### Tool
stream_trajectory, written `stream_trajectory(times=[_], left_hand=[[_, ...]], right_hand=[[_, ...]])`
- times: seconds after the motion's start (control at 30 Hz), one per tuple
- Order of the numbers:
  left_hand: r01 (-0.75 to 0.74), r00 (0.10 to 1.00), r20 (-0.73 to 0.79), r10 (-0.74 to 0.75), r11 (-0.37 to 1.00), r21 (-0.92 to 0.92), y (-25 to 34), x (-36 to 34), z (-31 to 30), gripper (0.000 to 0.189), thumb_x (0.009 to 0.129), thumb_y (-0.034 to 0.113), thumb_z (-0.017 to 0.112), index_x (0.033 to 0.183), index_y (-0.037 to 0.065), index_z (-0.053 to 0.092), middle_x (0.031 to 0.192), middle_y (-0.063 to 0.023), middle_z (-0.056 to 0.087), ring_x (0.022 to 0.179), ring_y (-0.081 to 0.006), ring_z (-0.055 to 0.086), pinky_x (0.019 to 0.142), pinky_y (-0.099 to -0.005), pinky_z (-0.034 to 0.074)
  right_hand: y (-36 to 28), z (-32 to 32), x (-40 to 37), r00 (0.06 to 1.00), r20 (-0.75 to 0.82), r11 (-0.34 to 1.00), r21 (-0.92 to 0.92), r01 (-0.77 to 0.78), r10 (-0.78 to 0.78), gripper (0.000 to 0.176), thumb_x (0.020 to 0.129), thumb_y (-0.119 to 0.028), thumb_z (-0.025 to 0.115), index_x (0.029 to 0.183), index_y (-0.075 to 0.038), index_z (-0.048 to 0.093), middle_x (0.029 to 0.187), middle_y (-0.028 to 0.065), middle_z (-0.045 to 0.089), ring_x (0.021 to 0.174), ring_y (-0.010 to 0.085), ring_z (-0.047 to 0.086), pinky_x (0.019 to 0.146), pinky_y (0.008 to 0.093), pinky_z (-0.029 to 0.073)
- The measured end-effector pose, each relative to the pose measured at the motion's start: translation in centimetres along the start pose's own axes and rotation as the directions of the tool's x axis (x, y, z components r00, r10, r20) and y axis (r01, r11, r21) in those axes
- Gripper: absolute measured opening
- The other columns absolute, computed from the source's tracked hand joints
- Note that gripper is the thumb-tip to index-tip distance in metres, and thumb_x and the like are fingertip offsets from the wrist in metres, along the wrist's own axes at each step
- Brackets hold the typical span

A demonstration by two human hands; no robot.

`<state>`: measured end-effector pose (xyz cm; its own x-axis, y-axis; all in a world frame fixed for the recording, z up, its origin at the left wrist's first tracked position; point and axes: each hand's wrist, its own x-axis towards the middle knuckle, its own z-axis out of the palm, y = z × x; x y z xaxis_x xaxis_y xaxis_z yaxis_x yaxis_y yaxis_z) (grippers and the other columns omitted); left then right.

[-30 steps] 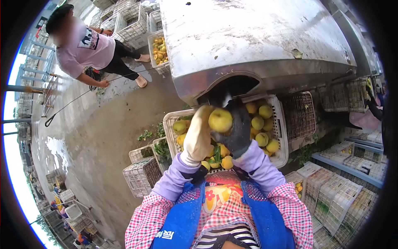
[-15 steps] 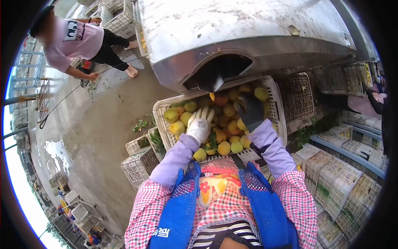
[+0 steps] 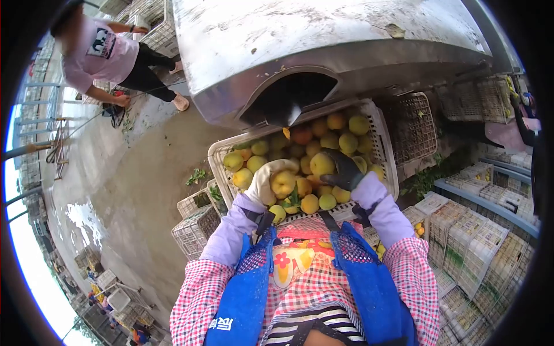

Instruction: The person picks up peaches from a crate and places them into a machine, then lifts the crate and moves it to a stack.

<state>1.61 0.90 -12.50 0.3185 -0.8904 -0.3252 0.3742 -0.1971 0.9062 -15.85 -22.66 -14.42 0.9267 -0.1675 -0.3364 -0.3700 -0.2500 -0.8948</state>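
A white plastic crate [image 3: 217, 164] full of yellow-green, red-blushed peaches [image 3: 347, 143] stands right in front of me. My left hand [image 3: 265, 182], in a pale glove, is closed round a peach [image 3: 283, 184] with its palm side turned up. In a dark glove, my right hand [image 3: 344, 170] grips another peach [image 3: 321, 165] between thumb and fingers, just above the pile. A few green leaves [image 3: 294, 197] lie among the fruit near my left hand.
Over the crate's far side hangs a metal chute [image 3: 300, 95] of a large machine [image 3: 323, 29]. Crates [image 3: 411, 127] stand to the right, stacked ones [image 3: 461, 242] farther off. At upper left a person [image 3: 115, 63] holds a thin cable or hose. Wet concrete floor [image 3: 138, 190] lies left.
My left hand has turned over from lying on the fruit and now holds a peach. My right hand has drawn closer to me and grips a peach too.
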Motion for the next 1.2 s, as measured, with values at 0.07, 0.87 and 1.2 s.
stream_trajectory(times=[0.07, 0.87, 1.2], left_hand=[[-0.251, 0.967, 0.016, 0.253, 0.944, 0.213, 3.4, -1.3, 1.3, 0.053, 0.091, 0.014, 0.067, 0.138, -0.005, 0.053, 0.13, -0.0165, 0.064, 0.116, -0.0256, 0.063, 0.102, -0.0384, 0.049], [-0.284, 0.913, -0.394, -0.106, 0.529, -0.8, 6.4, -2.0, 0.9, 0.043, 0.106, 0.034, 0.057, 0.135, 0.003, 0.058, 0.126, -0.0137, 0.065, 0.115, -0.027, 0.064, 0.1, -0.0427, 0.055], [-0.316, 0.927, -0.363, 0.096, 0.721, -0.616, 6.7, -0.8, 2.5, 0.051, 0.103, 0.039, 0.059, 0.14, 0.003, 0.053, 0.138, -0.0124, 0.061, 0.127, -0.0267, 0.06, 0.11, -0.0456, 0.048]], right_hand=[[-3.9, 1.2, -0.5, 0.996, -0.046, 0.946, 0.312, 0.087, -0.077, 0.082, 0.079, -0.026, 0.085, 0.148, -0.002, 0.047, 0.139, 0.0186, 0.056, 0.131, 0.0336, 0.055, 0.111, 0.0442, 0.046], [-19.1, 0.8, 11.9, 0.847, -0.357, 0.794, -0.596, 0.119, -0.395, 0.05, 0.079, -0.037, 0.083, 0.115, -0.006, 0.067, 0.109, 0.0209, 0.066, 0.102, 0.0413, 0.061, 0.095, 0.054, 0.047], [-15.2, 6.7, 5.3, 0.583, -0.505, 0.766, -0.506, 0.397, -0.636, 0.093, 0.067, -0.051, 0.087, 0.134, 0.0, 0.051, 0.133, 0.0224, 0.056, 0.123, 0.0435, 0.054, 0.106, 0.0513, 0.044]])
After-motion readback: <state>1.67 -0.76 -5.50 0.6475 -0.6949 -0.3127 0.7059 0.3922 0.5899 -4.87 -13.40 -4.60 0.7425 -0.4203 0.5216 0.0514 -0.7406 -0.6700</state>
